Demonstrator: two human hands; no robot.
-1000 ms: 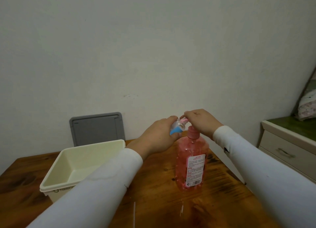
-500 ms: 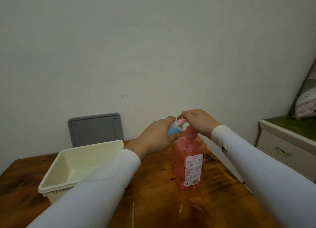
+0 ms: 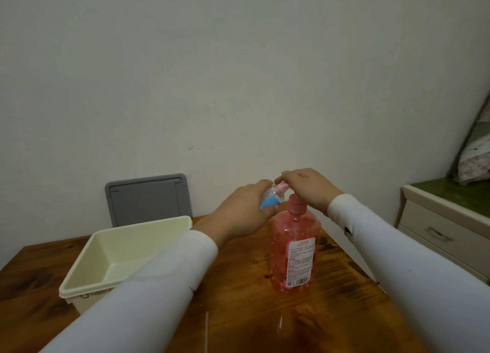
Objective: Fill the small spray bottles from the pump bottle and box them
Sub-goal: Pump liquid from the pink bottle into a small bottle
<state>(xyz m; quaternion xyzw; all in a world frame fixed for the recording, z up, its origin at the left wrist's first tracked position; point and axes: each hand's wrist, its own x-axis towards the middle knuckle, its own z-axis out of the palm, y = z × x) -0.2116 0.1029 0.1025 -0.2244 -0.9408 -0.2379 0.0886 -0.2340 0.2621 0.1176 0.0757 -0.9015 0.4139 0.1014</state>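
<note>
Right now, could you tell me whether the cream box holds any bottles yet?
Empty: the cream box shows only its bare floor; the small spray bottle is in the left hand.

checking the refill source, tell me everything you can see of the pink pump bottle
The pump bottle is clear pink plastic, holding pink liquid up near its shoulder. It stands upright on the wooden table, right of the cream box. A white label with red print and a barcode faces the camera. The right hand rests on its pink pump head, the spout pointing at the small bottle held by the left hand.
</note>
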